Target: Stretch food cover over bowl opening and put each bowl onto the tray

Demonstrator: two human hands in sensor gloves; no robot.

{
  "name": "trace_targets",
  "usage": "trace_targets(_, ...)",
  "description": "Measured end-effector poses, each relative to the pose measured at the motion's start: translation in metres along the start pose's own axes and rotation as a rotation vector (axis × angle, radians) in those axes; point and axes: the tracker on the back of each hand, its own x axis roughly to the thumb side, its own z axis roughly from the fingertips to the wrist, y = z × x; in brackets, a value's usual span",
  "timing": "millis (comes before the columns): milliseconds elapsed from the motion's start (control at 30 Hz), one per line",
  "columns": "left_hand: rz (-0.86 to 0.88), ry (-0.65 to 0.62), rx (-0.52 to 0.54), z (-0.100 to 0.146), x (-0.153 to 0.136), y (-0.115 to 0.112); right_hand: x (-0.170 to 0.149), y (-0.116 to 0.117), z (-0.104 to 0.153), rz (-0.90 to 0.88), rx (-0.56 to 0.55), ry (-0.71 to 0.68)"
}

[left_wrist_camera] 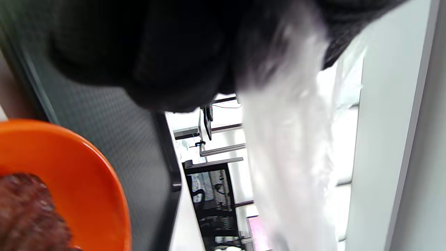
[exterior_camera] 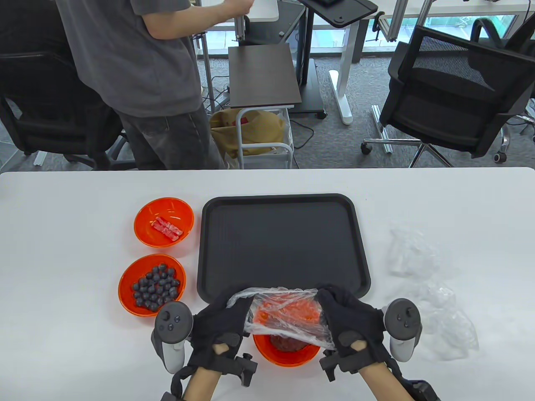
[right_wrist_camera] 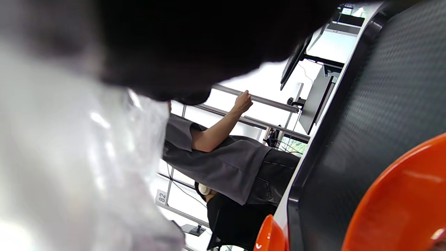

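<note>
Fingers of our left hand (exterior_camera: 221, 319) and right hand (exterior_camera: 345, 319) curl into opposite edges of the clear food cover (exterior_camera: 286, 313), holding it stretched above the orange bowl (exterior_camera: 286, 355) at bottom centre of the table view, just below the black tray (exterior_camera: 284, 246).

At centre left we note two more uncovered orange bowls (exterior_camera: 152, 284).

Tray (exterior_camera: 284, 246) mid-table, two bowls (exterior_camera: 164, 222) left, one bowl (exterior_camera: 286, 355) before it

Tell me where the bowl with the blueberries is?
In the table view the blueberry bowl sits on the table's left side, just left of the black tray, between the bowl with the pink pieces and the left hand.
</note>
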Motion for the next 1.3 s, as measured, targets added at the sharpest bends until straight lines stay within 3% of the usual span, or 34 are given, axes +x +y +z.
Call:
trace_targets(267,0.452,0.012,0.015,-0.001,-0.005,-0.002,0.001,0.019,0.003,0.219,0.069,-0.046)
trace_targets(367,0.514,0.043,0.004,0.0,-0.007,-0.004,0.0,0.019,0.004,0.239,0.065,-0.046)
trace_targets(533,0.411,0.11,0.067,0.004,-0.008,-0.002,0.001,0.014,0.005,0.227,0.011,-0.034)
trace_targets(733,0.005,0.269,0.109,0.01,-0.017,-0.003,0.003,0.003,0.012,0.248,-0.08,-0.011)
trace_targets(867,-0.241,0.358,0.13,0.022,-0.023,-0.013,0.002,-0.003,0.023,0.37,-0.081,-0.009)
trace_targets(1033,-0.461,0.357,0.173,0.036,-0.025,-0.025,-0.002,-0.005,0.037,0.524,-0.091,-0.02)
trace_targets(1300,-0.541,0.403,0.164,0.044,-0.044,-0.035,-0.01,0.001,0.045,0.703,-0.089,-0.045)
